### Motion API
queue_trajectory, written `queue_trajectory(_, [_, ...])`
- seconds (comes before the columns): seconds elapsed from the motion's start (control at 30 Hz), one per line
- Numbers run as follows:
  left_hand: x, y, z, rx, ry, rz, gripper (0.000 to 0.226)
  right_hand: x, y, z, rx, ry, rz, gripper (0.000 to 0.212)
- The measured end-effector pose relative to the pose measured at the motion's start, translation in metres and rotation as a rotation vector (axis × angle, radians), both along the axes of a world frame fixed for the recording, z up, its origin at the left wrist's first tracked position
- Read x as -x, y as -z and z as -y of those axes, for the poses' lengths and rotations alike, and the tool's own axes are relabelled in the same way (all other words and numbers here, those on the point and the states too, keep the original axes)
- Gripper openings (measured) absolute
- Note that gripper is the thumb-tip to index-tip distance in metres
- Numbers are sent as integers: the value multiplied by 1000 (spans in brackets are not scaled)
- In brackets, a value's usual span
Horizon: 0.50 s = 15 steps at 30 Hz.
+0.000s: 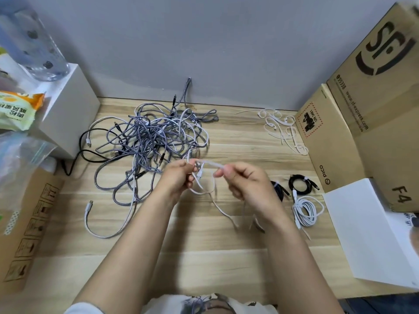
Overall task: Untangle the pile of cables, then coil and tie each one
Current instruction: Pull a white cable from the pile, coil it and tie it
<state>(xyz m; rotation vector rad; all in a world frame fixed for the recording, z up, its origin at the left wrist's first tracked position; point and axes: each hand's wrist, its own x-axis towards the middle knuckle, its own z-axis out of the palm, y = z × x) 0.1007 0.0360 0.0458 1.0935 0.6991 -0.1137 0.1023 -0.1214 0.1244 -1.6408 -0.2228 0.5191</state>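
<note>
Left hand (179, 177) and right hand (244, 182) each in a pinching grip on thin, seemingly smooth white cable (209, 164), braided grey tangle (154, 137) behind

Bare forearms; a white short-sleeved shirt (204, 302) with a grey print.

White cable (210, 165) motion-blurred between the hands; black coil (280, 189) half behind the right wrist.

Light wood-grain tabletop (204, 257) against a grey wall. On it: a tangled pile of cables (149, 141) at left-centre; loose white ties (283, 128) at the far right; three coiled, tied cables, two black (299, 184) and one white (306, 210); cardboard boxes (353, 132) and white boxes (68, 114) along both edges.
</note>
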Motion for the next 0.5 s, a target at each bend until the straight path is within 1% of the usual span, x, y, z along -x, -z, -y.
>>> queue_trajectory(0.07, [4,5,-2,-37,-10,1,27,-6,1,4,-217,184,-102,19])
queue_trajectory(0.1, [6,8,-4,-53,-27,0,26,-9,0,5,-292,230,-133,19])
queue_trajectory(0.13, [7,10,-6,-74,-42,-4,24,-11,1,6,-325,253,-141,18])
queue_trajectory(0.23, [9,14,-5,-73,-88,-18,19,-11,-1,6,-349,260,-164,18])
queue_trajectory(0.27, [8,12,-4,-45,-134,-19,18,-10,-1,5,-353,258,-180,17])
queue_trajectory(0.33, [7,5,-3,36,-292,-10,17,-9,1,2,-353,249,-199,10])
queue_trajectory(0.4, [9,-3,-5,105,-438,14,26,-6,3,0,-365,246,-224,21])
queue_trajectory(0.43, [11,-6,-6,134,-475,37,29,-5,3,-1,-374,254,-236,25])
queue_trajectory(0.5, [18,-12,-9,164,-478,83,30,-3,1,-1,-417,287,-256,31])
